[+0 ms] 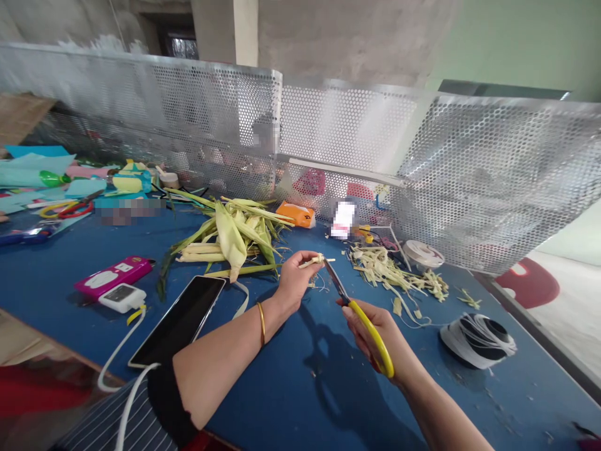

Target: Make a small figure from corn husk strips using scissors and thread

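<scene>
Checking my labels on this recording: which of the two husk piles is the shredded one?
The pale pile on the right, beyond the right hand with its yellow-handled scissors: thin tangled scraps, whereas the left pile has broad, long leaves.

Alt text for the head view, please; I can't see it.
The left hand pinches a small pale piece while the right hand holds yellow-handled scissors close to it. On the blue table, green husks lie beyond the left hand, pale shreds and a cord spool at right.

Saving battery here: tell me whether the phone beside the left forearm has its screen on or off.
Off, by its look: the phone lies face up, plain black, nothing lit.
</scene>
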`<action>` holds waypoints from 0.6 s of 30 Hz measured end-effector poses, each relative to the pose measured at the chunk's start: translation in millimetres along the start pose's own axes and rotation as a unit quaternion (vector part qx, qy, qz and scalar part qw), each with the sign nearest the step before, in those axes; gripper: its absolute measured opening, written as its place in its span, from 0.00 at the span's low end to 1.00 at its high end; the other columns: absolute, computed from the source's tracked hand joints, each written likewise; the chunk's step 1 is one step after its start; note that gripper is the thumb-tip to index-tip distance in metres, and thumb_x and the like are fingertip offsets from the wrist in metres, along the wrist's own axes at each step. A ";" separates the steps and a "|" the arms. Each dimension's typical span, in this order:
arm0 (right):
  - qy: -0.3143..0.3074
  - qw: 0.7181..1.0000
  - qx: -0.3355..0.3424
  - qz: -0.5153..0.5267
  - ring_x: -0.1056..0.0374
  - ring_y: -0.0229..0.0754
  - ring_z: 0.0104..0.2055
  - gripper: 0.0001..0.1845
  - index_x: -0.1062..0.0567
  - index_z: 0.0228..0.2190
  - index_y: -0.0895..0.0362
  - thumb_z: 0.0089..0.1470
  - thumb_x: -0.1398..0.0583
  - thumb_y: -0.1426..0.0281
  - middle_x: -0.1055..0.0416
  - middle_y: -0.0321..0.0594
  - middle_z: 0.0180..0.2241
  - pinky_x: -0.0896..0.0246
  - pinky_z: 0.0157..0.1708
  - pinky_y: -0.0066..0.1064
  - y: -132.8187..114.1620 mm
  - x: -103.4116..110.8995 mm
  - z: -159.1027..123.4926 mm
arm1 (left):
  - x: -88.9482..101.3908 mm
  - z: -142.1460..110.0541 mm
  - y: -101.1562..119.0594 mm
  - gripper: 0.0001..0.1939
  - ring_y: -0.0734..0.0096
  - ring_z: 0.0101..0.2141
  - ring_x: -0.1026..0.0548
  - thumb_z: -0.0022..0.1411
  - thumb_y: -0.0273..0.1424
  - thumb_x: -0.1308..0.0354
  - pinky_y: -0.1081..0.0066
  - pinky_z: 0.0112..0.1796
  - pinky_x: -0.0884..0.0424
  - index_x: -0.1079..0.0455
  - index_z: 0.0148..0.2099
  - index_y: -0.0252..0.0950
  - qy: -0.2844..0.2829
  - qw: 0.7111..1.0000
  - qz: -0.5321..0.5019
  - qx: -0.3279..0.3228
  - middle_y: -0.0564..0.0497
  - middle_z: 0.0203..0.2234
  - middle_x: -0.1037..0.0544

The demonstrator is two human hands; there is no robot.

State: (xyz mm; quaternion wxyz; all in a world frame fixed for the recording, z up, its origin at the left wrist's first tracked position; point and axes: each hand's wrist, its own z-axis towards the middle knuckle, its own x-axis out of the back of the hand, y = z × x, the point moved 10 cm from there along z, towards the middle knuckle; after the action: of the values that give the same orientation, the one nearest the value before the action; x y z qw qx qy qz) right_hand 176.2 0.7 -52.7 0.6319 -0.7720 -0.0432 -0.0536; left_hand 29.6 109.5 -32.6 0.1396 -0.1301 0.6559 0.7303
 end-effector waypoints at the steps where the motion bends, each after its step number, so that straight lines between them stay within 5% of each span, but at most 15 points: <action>1: 0.004 1.000 0.002 0.005 0.52 0.29 0.11 0.37 0.27 0.42 0.60 0.41 0.35 0.43 0.47 0.23 0.14 0.59 0.08 0.22 0.3 0.6 0.5 | -0.1 0.4 -1.9 0.12 0.73 0.30 0.26 0.41 0.30 0.32 0.74 0.30 0.35 0.25 0.32 0.36 -0.001 1.000 -0.010 0.007 0.51 0.28 0.21; 5: 0.008 0.998 0.044 0.054 0.49 0.29 0.13 0.37 0.29 0.45 0.58 0.44 0.35 0.44 0.41 0.27 0.20 0.54 0.10 0.23 -3.5 5.8 2.3 | 1.0 2.7 -8.6 0.15 0.73 0.30 0.25 0.38 0.29 0.29 0.74 0.33 0.33 0.24 0.33 0.35 0.001 0.997 -0.062 0.035 0.52 0.28 0.21; 8: -0.046 0.991 0.074 0.100 0.46 0.30 0.17 0.34 0.31 0.49 0.56 0.49 0.37 0.46 0.37 0.32 0.26 0.48 0.14 0.24 -10.1 1.5 -1.9 | 1.8 4.1 -9.4 0.15 0.74 0.29 0.24 0.39 0.29 0.29 0.73 0.34 0.32 0.23 0.33 0.35 0.003 0.995 -0.091 0.043 0.52 0.27 0.21; 12: -0.132 0.979 0.068 0.136 0.45 0.31 0.20 0.31 0.31 0.50 0.56 0.54 0.40 0.47 0.35 0.35 0.28 0.43 0.20 0.25 -13.9 -12.4 -12.2 | 4.5 4.2 -5.9 0.13 0.75 0.28 0.25 0.39 0.27 0.29 0.72 0.35 0.30 0.23 0.32 0.33 0.015 0.995 -0.092 0.034 0.51 0.27 0.21; 18: -0.165 0.975 0.050 0.143 0.46 0.31 0.18 0.31 0.31 0.50 0.56 0.55 0.42 0.47 0.36 0.34 0.27 0.45 0.18 0.26 -9.2 -21.8 -15.1 | 9.5 3.5 -6.4 0.12 0.75 0.28 0.25 0.39 0.25 0.31 0.72 0.36 0.30 0.22 0.32 0.34 0.039 0.995 -0.092 0.031 0.52 0.25 0.21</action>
State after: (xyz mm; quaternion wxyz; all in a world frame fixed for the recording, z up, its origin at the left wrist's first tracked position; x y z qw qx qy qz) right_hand 152.9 -12.3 -43.7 0.6546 -0.7361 -0.0386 0.1676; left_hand 23.1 113.9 -41.7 0.1844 -0.2139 0.6681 0.6884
